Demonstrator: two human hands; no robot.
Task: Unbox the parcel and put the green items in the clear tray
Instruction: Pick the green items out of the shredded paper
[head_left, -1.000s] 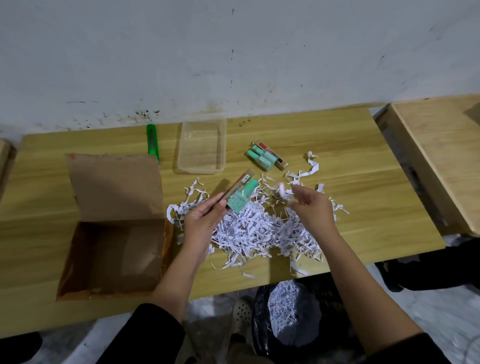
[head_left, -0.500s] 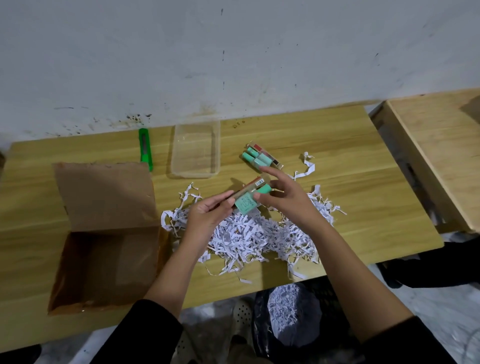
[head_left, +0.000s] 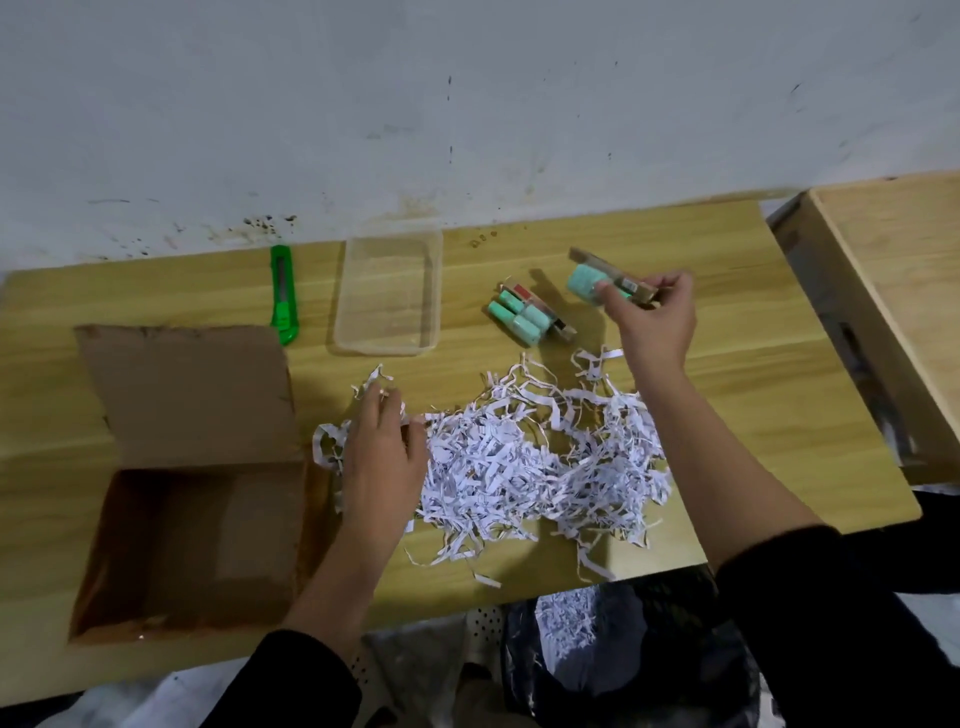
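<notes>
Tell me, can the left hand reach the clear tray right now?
Probably yes. The left hand rests on the shredded paper, and the clear tray lies just beyond it with little but bare table between.

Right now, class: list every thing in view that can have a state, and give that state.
Cardboard box: open, flap folded back.
Clear tray: upright, empty.
Green utility knife: lying flat beside the tray.
Green packs: lying on the table, outside the tray.
Green pack: held by right hand.
Shredded paper: spread loose; left hand rests on it.
</notes>
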